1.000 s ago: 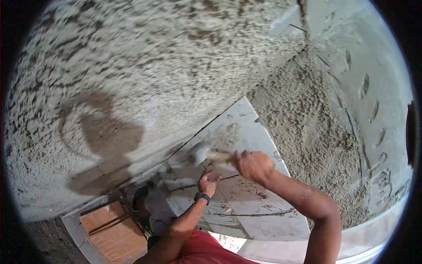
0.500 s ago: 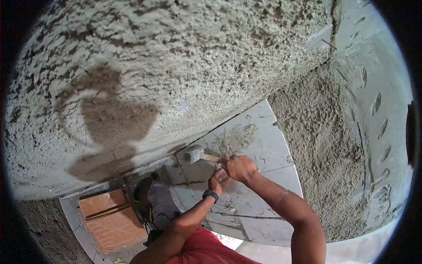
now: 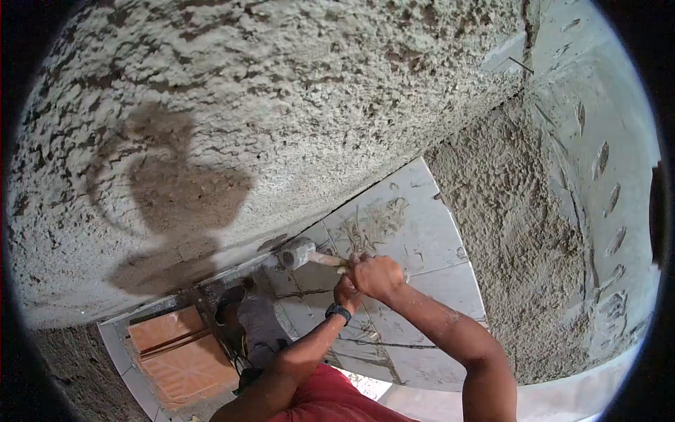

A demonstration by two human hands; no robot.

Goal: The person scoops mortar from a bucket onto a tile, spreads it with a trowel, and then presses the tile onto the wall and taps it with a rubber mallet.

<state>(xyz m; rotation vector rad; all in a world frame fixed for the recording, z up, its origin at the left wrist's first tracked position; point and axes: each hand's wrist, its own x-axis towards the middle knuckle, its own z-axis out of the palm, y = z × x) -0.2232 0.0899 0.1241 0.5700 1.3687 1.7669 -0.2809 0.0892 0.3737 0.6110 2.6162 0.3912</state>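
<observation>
While the mallet (image 3: 298, 253) is gripped by its wooden handle in the clenched right hand (image 3: 378, 276), its pale head is held low against the tile joint at the foot of the rough wall (image 3: 281, 91). The left hand (image 3: 346, 290) is set on the tiles just beneath the right one, a watch (image 3: 338, 312) on its wrist. Whether its fingers are spread or curled cannot be told, since they are partly covered.

A risk is judged here. The left hand is so near the mallet head that its fingers could be struck by a slightly misjudged swing. A blow that is too hard or off-centre could crack a pale tile (image 3: 415, 243) or sink one corner into the bedding. The smears of mortar on the tile faces could be ground in.

Loose grey mortar (image 3: 506, 232) is spread over the floor to the right of the tiles.

No true container is seen. The closest thing is a pale-edged frame (image 3: 112, 344) at the lower left, within which ribbed orange slabs (image 3: 179, 362) are laid flat.
</observation>
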